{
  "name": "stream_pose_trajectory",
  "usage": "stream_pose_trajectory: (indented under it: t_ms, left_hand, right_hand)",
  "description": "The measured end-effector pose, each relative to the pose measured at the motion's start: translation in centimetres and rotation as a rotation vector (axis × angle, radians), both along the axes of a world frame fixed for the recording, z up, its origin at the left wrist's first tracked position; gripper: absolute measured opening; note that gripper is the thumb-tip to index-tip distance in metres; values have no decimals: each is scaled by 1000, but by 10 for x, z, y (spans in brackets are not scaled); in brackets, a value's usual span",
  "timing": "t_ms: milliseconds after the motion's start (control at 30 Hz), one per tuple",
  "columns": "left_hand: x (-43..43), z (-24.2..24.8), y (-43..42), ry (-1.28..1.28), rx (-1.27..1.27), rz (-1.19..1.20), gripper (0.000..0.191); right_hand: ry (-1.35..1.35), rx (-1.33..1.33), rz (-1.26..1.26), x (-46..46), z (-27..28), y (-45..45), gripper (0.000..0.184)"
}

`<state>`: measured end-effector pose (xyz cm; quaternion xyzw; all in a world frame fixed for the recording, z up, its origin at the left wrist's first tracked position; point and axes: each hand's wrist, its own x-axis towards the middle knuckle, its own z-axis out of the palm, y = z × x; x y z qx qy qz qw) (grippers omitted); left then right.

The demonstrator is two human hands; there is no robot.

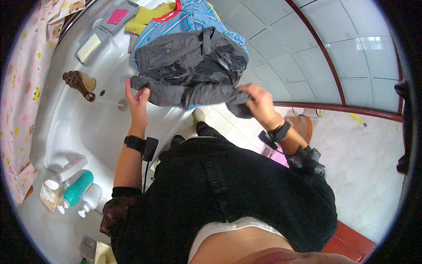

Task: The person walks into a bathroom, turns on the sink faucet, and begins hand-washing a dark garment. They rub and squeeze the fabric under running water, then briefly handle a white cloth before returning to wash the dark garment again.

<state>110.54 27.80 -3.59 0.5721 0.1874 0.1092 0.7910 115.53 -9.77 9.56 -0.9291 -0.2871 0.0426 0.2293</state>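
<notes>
A dark grey garment (165,62), seemingly trousers, is stretched out sideways before me, with darker, wet-looking patches and a button near its upper left. My left hand (138,102) pinches its near left corner between thumb and fingers. At the near right end, my right hand (260,100) grips a bunched part of the cloth, slightly blurred. Beneath and beyond the grey cloth lies a blue striped shirt (171,23) with a red collar. A yellow-green garment (148,16) shows behind that shirt. The pile rests at the rim of a white bathtub (89,132).
Soap (89,48) and a pink block (117,16) sit in grey dishes on the tub's far rim. A brown faucet (79,82) stands on the left. Several bottles (79,188) crowd the near left corner. A brown comb (301,128) lies right, near tiled panels (283,49).
</notes>
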Motion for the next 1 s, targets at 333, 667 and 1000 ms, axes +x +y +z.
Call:
stream_pose_trajectory:
  t_ms: [333, 667, 1000]
  left_hand:
    - [65, 47, -1, -213, 1458, -68, 25]
    - [18, 26, -27, -30, 470, -135, 22]
    - [-89, 60, 69, 83, 30, -94, 44]
  right_hand:
    - [424, 76, -323, 121, -47, -9, 55]
    - [504, 449, -344, 122, -53, -1, 29]
    - [533, 559, 14, 123, 32, 181, 37]
